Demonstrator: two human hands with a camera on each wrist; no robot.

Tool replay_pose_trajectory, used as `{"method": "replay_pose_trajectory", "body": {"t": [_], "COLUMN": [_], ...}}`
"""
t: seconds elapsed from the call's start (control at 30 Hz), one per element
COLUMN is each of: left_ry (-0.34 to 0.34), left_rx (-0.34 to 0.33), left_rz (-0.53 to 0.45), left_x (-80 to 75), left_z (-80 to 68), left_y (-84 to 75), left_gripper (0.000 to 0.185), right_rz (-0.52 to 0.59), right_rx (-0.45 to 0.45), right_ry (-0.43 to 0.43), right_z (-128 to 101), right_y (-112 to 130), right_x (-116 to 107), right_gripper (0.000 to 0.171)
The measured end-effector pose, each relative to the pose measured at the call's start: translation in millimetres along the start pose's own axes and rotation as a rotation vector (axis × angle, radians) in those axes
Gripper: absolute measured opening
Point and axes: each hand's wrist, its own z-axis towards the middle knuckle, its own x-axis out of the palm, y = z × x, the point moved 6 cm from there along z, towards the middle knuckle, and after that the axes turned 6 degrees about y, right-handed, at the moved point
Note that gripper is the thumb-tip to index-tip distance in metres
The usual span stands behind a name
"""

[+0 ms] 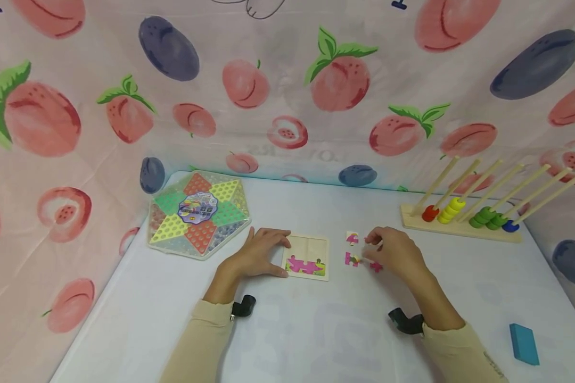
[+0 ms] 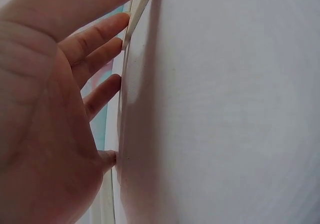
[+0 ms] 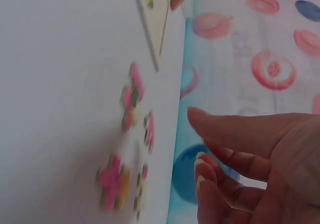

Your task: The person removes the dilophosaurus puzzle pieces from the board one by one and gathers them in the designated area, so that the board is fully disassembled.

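1. Pieces (image 1: 359,255) of a puzzle lie loose on the white table (image 1: 316,330), just right of the puzzle tray (image 1: 306,257).
2. Right hand (image 1: 395,252) is right over these pieces, so it is the nearer hand. Its fingers look loosely bent above them. In the right wrist view the fingers (image 3: 235,149) are apart from the pieces (image 3: 125,149) and hold nothing.
3. Little pieces sit in a bunch between the tray and the right hand, one near the top, the rest lower down.
4. Tray lies flat, its long side going left to right. A pink and green bit is already filled in along its near edge.
5. Left hand (image 1: 261,255) rests on the tray's left edge, fingers spread and flat, keeping it in place. The left wrist view shows the fingers (image 2: 95,39) touching the edge.
6. Farther off: a star board game (image 1: 198,215) to the left, a peg rack with rings (image 1: 474,215) to the right, and a blue block (image 1: 524,343) near the right arm.
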Motion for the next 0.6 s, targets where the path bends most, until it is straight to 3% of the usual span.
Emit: {"method": "replay_pose_trajectory", "body": {"t": [0.6], "left_ry": [0.026], "left_rx": [-0.017], "left_rz": [-0.007], "left_x": [1.4], "left_z": [1.4], "left_y": [1.2], "left_gripper": [0.058], "right_rz": [0.166], "right_rx": [-0.286], "right_ry": [0.153], "right_z": [16.9], "right_y": [80.7], "right_x": [47.7], "right_gripper": [0.036]}}
